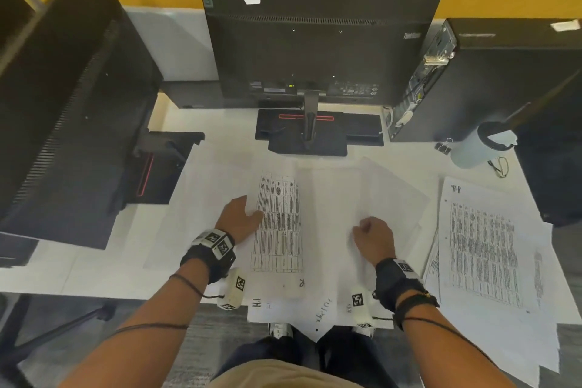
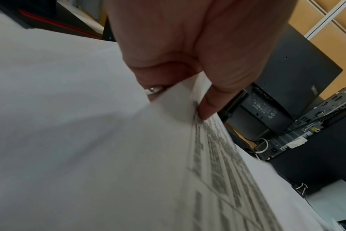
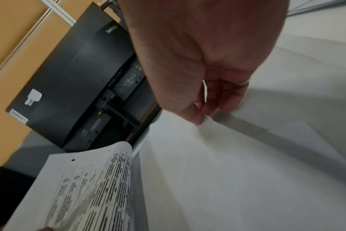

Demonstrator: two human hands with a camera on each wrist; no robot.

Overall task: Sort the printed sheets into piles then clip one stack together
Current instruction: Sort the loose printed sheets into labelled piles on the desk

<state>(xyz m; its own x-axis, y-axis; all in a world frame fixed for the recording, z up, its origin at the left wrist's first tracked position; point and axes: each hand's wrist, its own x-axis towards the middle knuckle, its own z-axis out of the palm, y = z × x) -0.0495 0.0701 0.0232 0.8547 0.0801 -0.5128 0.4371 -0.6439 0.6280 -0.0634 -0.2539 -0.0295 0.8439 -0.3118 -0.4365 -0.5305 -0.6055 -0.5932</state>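
At the desk's middle, a printed sheet with a table (image 1: 277, 224) is pinched at its left edge by my left hand (image 1: 252, 214). In the left wrist view the thumb (image 2: 209, 106) presses on top of the printed sheet (image 2: 217, 164) while the fingers curl under it. My right hand (image 1: 362, 228) pinches the corner of a blank white sheet (image 1: 362, 195); the right wrist view shows this hand (image 3: 202, 115) holding the sheet (image 3: 237, 164) between thumb and fingers. More white sheets lie beneath. A pile of printed sheets (image 1: 485, 249) lies to the right. A black binder clip (image 1: 443, 146) lies at the back right.
A monitor's back and stand (image 1: 315, 31) face me just behind the papers. Another monitor (image 1: 69, 104) stands at the left, and a black computer tower (image 1: 510, 79) at the right. A white lidded cup (image 1: 478, 146) stands beside the clip. Some sheets hang over the desk's front edge (image 1: 283, 305).
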